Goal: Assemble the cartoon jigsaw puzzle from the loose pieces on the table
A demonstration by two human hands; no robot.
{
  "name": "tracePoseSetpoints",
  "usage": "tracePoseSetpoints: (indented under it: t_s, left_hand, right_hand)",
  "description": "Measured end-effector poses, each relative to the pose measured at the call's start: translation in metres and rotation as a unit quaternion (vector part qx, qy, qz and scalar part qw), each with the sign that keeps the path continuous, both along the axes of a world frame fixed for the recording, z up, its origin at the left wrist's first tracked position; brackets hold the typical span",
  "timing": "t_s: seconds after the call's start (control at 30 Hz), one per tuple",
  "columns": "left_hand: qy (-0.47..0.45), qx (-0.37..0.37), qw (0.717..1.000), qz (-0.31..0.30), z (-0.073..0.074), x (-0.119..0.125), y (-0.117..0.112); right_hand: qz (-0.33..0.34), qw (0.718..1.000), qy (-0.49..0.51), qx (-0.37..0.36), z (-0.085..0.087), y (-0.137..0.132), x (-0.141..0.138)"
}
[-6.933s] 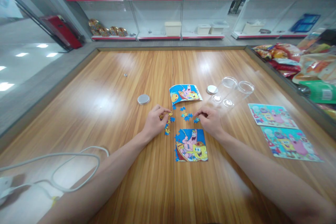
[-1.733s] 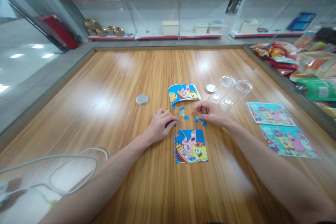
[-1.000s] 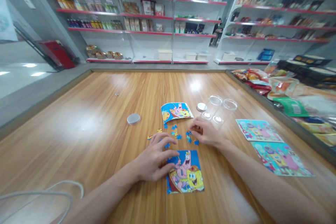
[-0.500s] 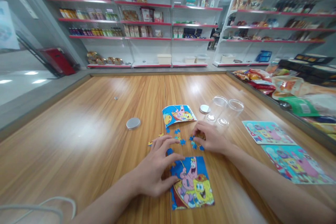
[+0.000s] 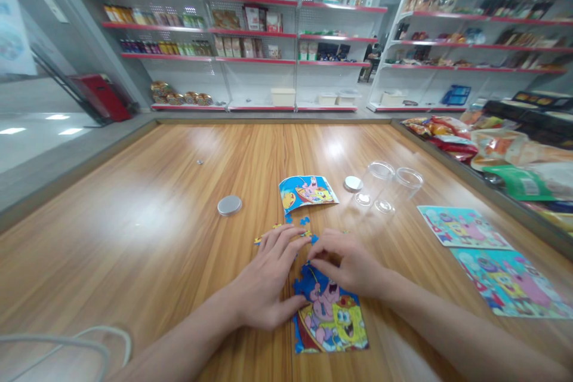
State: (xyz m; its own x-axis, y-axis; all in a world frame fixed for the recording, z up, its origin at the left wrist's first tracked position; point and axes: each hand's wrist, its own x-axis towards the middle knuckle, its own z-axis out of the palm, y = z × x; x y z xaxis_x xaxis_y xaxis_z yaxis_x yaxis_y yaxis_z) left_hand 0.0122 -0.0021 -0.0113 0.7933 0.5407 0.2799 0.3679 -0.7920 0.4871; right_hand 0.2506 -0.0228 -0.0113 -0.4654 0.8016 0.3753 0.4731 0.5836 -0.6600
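A partly assembled jigsaw puzzle with a pink starfish and a yellow sponge figure lies flat in front of me. My right hand is over its upper edge, thumb and forefinger pinched on a small blue puzzle piece, mostly hidden by the fingertips. To the left, my left hand is open, fingers spread above loose pieces and thumb at the puzzle's left edge. Loose puzzle pieces lie beyond the hands, some covered by them. Behind these stands a curled picture sheet with the same characters.
Two clear jars stand at the right beside a silver lid; another lid lies left. Two finished-looking picture panels are at the right. A white cable loops at the lower left. Snack bags line the right edge.
My right hand has moved left and nearer, from the loose pieces beside the jars to the puzzle's upper edge. The left hand stays nearly in place. The view has shifted slightly.
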Motion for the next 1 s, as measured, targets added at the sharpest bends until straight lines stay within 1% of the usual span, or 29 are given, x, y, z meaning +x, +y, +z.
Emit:
tracePoseSetpoints:
  t_s: [0.07, 0.1, 0.17, 0.23, 0.3, 0.4, 0.47, 0.57, 0.83, 0.97, 1.0]
  left_hand:
    - [-0.003, -0.006, 1.0, 0.007, 0.002, 0.0, 0.0]
    - [-0.007, -0.008, 1.0, 0.012, 0.003, 0.0, 0.0]
    - [-0.021, -0.009, 0.999, 0.026, 0.004, 0.0, 0.0]
    - [-0.039, -0.007, 0.998, 0.041, 0.004, -0.001, 0.001]
    - [-0.054, -0.007, 0.997, 0.051, 0.002, -0.002, 0.002]
    - [-0.053, -0.005, 0.998, 0.044, 0.0, -0.003, 0.003]
    - [-0.035, -0.001, 0.999, 0.038, 0.0, -0.003, 0.003]
    - [-0.017, 0.002, 0.999, 0.046, 0.0, -0.003, 0.003]
    - [-0.018, 0.006, 0.997, 0.072, -0.006, -0.005, 0.01]
    - [-0.005, 0.036, 0.993, 0.116, -0.008, -0.008, 0.013]
    - [0.001, 0.044, 0.992, 0.118, -0.008, -0.009, 0.013]
  right_hand:
    - [0.017, 0.998, -0.032, 0.051, -0.003, -0.002, -0.003]
    - [0.015, 0.997, -0.04, 0.07, -0.004, -0.002, -0.002]
    - [-0.004, 0.995, -0.046, 0.084, -0.004, -0.003, 0.001]
    - [-0.005, 0.994, -0.064, 0.084, -0.005, -0.004, 0.004]
    - [0.019, 0.992, -0.101, 0.076, -0.005, -0.006, 0.005]
    - [0.04, 0.988, -0.139, 0.061, -0.006, -0.008, 0.004]
    - [0.041, 0.988, -0.138, 0.056, -0.007, -0.008, 0.003]
    - [0.037, 0.99, -0.124, 0.06, -0.009, -0.006, 0.003]
    - [0.033, 0.99, -0.123, 0.058, -0.012, -0.004, 0.006]
    - [0.035, 0.99, -0.124, 0.061, -0.01, -0.004, 0.006]
    - [0.035, 0.99, -0.124, 0.062, -0.01, -0.004, 0.005]
